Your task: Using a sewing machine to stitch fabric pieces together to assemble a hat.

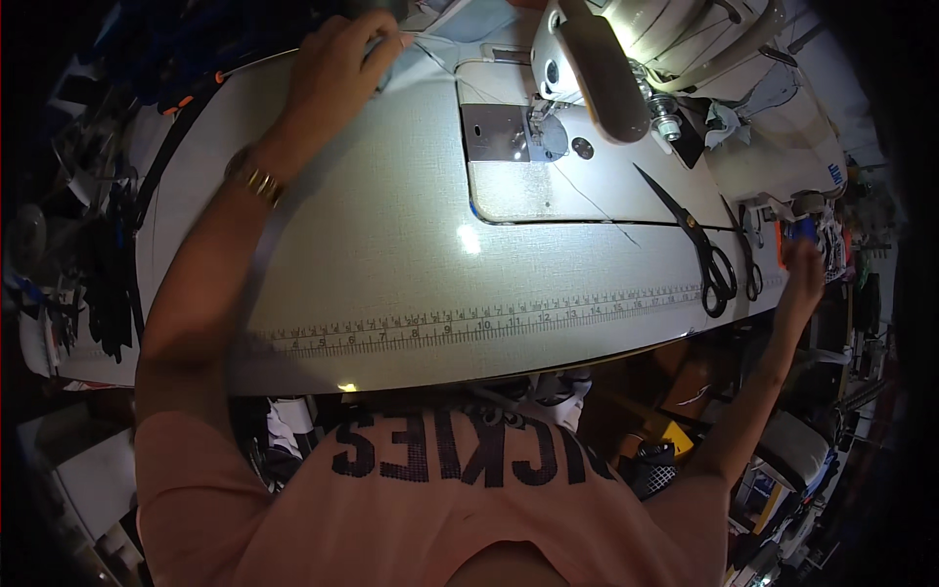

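My left hand (pixel 344 61) lies at the far left part of the sewing table, fingers curled around a small greyish thing that I cannot make out. Thin threads run from beside it toward the sewing machine (pixel 611 78), whose needle and presser foot (pixel 538 119) stand over the metal plate, lit by a lamp. Off to the right, my right hand (pixel 804 269) is at the table's right end, near a blue item (pixel 804 231); its fingers are too small and dim to read. Black scissors (pixel 696 235) lie between the machine and that hand.
A second, smaller pair of dark-handled scissors (pixel 751 264) rests beside the first. Along the near edge of the table (pixel 372 245) runs a printed ruler strip (pixel 460 328). Grey fabric scraps (pixel 729 125) sit by the machine, and an orange-tipped tool (pixel 178 105) is at the left rim.
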{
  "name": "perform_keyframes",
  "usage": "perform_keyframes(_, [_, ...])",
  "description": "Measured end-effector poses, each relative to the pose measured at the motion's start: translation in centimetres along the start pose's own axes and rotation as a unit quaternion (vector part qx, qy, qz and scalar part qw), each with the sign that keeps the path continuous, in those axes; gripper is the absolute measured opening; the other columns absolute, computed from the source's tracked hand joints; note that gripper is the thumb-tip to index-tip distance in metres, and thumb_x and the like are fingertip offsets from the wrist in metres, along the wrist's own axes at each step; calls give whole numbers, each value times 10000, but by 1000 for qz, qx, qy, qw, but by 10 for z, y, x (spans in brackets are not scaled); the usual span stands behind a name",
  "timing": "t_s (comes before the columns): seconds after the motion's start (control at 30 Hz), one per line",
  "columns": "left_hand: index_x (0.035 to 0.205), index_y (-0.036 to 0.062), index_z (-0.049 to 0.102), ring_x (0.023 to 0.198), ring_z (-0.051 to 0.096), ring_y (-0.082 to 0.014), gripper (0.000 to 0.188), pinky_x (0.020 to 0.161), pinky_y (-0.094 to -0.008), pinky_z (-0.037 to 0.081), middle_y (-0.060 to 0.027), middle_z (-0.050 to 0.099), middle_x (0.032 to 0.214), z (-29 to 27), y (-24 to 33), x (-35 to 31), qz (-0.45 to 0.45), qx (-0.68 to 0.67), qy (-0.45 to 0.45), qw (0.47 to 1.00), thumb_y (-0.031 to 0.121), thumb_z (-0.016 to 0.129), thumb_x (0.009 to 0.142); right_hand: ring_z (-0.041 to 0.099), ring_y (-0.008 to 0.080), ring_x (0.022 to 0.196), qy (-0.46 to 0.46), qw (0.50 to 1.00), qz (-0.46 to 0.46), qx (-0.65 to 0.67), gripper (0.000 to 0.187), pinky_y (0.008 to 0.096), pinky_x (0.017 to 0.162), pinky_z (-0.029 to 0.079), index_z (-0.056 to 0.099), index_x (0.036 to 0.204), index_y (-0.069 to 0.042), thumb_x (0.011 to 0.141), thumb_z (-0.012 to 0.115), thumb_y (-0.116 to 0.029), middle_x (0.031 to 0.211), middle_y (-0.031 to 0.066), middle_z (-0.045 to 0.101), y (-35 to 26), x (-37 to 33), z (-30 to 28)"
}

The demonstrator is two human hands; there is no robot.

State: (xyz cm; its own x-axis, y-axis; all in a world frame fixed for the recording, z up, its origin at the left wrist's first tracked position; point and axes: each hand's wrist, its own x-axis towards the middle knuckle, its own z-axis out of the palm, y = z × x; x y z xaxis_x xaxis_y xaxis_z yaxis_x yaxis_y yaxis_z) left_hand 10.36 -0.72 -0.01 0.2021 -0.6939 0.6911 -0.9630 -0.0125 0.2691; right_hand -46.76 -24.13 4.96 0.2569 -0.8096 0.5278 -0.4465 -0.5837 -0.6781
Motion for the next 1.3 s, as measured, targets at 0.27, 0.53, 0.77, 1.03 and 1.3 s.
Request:
perform_keyframes(0.27, [894, 7, 650, 735, 617, -172, 234, 679, -315, 501, -106, 646, 812, -36, 65, -33, -80, -251, -78, 961, 240, 659, 891, 598, 318, 1050, -275, 924, -108, -242, 389, 359, 909, 463, 564, 1190, -13, 808, 608, 46, 1117, 165, 595, -102, -77, 61])
perform_keyframes(0.53, [965, 19, 631, 742, 635, -147, 234, 686, -310, 501, -79, 684, 840, -39, 72, -40, -131, -316, -133, 930, 249, 606, 927, 582, 372, 986, -238, 910, -143, -308, 476, 401, 851, 477, 525, 1181, -23, 732, 654, 63, 1084, 155, 556, -136, -87, 64])
perform_keyframes(0.77, [965, 33, 631, 741, 623, -144, 219, 668, -296, 487, -67, 686, 852, -39, 76, -37, -107, -327, -116, 932, 243, 581, 931, 560, 358, 949, -220, 888, -301, -269, 671, 418, 838, 471, 553, 1269, -48, 640, 784, -68, 1058, 171, 580, -179, -89, 115])
perform_keyframes(1.03, [954, 42, 626, 698, 590, -128, 197, 596, -280, 434, -55, 684, 838, -38, 81, -34, -27, -317, -34, 947, 231, 582, 920, 591, 353, 899, -296, 919, -166, -202, 571, 367, 814, 480, 575, 1248, -63, 704, 683, 71, 1040, 176, 611, -163, -89, 129])
perform_keyframes(1.3, [974, 36, 623, 732, 584, -105, 147, 687, -252, 441, -29, 662, 829, -55, 111, -36, -63, -381, -74, 920, 176, 601, 932, 617, 251, 973, -259, 942, -181, -111, 239, 340, 880, 473, 660, 1049, 18, 812, 650, -3, 1034, 138, 652, -193, -99, 141])
